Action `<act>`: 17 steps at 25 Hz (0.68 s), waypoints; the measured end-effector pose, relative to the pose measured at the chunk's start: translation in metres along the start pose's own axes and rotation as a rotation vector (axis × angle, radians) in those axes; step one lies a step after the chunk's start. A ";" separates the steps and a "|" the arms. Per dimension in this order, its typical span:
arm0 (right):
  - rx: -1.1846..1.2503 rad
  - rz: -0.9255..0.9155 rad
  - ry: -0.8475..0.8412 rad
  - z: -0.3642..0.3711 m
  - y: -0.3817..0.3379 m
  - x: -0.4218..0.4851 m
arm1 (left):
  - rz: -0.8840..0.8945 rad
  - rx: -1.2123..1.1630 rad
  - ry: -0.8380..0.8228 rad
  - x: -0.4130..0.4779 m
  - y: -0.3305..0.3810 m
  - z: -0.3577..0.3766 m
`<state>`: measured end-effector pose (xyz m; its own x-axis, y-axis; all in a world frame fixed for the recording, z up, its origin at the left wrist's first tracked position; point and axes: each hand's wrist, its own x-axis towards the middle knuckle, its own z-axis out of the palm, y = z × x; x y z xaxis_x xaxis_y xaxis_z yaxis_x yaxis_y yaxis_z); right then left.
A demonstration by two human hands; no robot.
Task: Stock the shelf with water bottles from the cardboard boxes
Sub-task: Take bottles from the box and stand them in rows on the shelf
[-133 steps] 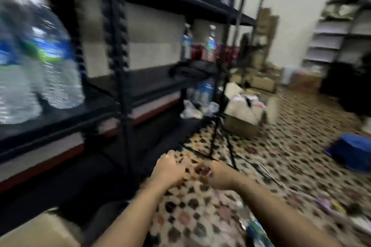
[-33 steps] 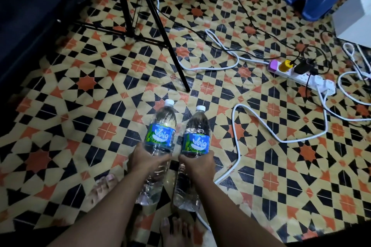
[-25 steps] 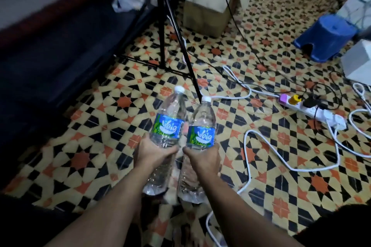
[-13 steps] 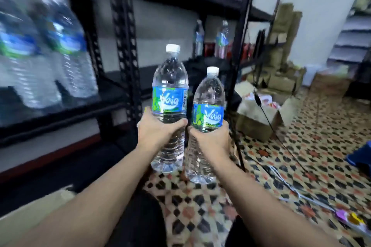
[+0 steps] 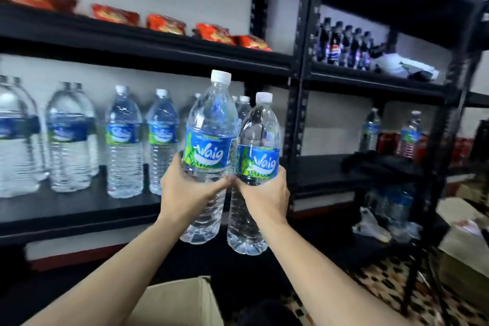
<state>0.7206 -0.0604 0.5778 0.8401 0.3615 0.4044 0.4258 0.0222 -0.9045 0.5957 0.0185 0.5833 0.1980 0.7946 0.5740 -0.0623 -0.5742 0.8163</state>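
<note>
The left hand (image 5: pixel 190 193) gripped 1 Waig bottle (image 5: pixel 210 124), the right hand (image 5: pixel 264 194) a 2nd bottle (image 5: pixel 260 135), and pushing both in together could knock over the shelved bottles (image 5: pixel 124 140).

Black shelf (image 5: pixel 79 209), middle board: row of water bottles (image 5: pixel 124 140), upright. Board above: red packets (image 5: pixel 165 24), blurred, likely snacks. Right bay, upper board: dark bottles (image 5: pixel 344 45) standing.

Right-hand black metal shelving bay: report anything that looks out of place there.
A crumpled black cloth lies heaped on the middle shelf near the red cans, where otherwise only drinks stand. Loose clear plastic wrap litters the bottom shelf. Nothing looks spilled.
</note>
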 end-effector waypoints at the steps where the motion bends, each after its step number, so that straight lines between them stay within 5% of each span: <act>1: 0.015 -0.008 -0.028 0.013 -0.004 -0.002 | 0.008 0.014 0.041 0.003 0.000 -0.012; 17: 0.253 -0.147 -0.419 0.189 -0.067 -0.076 | -0.006 0.330 0.460 0.043 -0.027 -0.182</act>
<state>0.5649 0.0872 0.5821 0.5484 0.6792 0.4877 0.3912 0.3070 -0.8676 0.4278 0.1036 0.5974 -0.2542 0.7599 0.5983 0.2614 -0.5416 0.7990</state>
